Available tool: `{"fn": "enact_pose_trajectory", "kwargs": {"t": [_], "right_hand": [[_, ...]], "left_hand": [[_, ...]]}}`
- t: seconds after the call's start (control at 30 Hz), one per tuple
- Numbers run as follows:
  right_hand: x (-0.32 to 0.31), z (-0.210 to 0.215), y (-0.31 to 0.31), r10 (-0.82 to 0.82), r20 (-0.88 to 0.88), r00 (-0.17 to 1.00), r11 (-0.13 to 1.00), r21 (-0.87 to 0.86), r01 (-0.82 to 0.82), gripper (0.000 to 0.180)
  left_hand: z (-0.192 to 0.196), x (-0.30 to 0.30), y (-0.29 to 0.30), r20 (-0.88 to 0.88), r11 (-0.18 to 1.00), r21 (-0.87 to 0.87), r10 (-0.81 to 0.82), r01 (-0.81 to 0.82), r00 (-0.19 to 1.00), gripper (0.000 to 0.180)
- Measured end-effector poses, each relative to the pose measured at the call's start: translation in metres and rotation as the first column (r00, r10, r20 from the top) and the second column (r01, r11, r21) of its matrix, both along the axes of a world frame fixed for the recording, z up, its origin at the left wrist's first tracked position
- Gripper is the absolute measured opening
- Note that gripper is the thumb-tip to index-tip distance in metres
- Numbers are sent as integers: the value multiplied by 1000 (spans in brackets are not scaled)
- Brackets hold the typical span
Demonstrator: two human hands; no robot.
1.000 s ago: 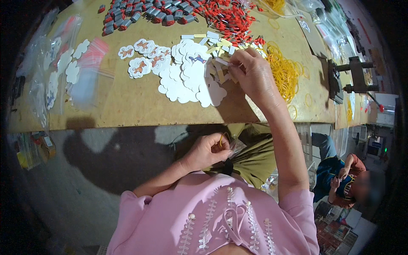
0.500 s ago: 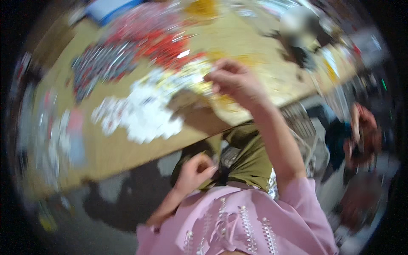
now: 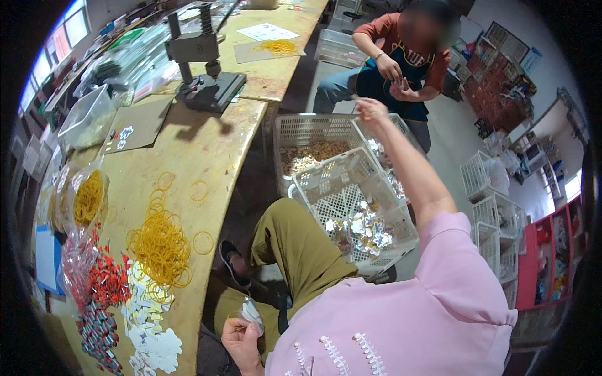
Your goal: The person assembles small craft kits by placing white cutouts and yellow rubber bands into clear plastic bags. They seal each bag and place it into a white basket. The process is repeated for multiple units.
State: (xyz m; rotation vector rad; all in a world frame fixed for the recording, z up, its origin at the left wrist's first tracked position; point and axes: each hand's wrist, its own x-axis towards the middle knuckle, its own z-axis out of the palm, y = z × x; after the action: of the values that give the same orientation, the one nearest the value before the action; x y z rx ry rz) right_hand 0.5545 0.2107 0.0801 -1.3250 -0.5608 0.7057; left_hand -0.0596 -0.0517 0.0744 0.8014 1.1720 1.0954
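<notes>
My left hand is low over my lap, its fingers closed on a small bundle of white flat pieces. A thin yellowish loop shows beside the bundle, perhaps a rubber band. Stretched far forward to the right, my right hand is above the crates, its fingers pinched together. Whatever is between those fingers is too small to make out. Below that arm stands a white plastic crate holding several shaped white and coloured pieces. Behind it another crate contains many small tan pieces.
On the wooden table lie yellow rubber bands, white cut-outs, red pieces and grey-red pieces. A bench press stands farther along. Beyond the crates a co-worker sits handling something small.
The view has swung right, from the table to the crates. My right hand has gone from above the table's piles out over the crates. My left hand stays near my lap.
</notes>
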Motion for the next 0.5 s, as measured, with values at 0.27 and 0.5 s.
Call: {"fn": "enact_pose_trajectory", "kwargs": {"t": [0.27,0.5], "right_hand": [[134,-40,-13,-401,-83,912,914,27,404,20],[165,-57,7,-345,293,892,912,-120,393,29]], "left_hand": [[3,18,6,-18,996,-65,-70,69,997,15],[13,33,12,-26,993,-103,-55,52,998,15]]}}
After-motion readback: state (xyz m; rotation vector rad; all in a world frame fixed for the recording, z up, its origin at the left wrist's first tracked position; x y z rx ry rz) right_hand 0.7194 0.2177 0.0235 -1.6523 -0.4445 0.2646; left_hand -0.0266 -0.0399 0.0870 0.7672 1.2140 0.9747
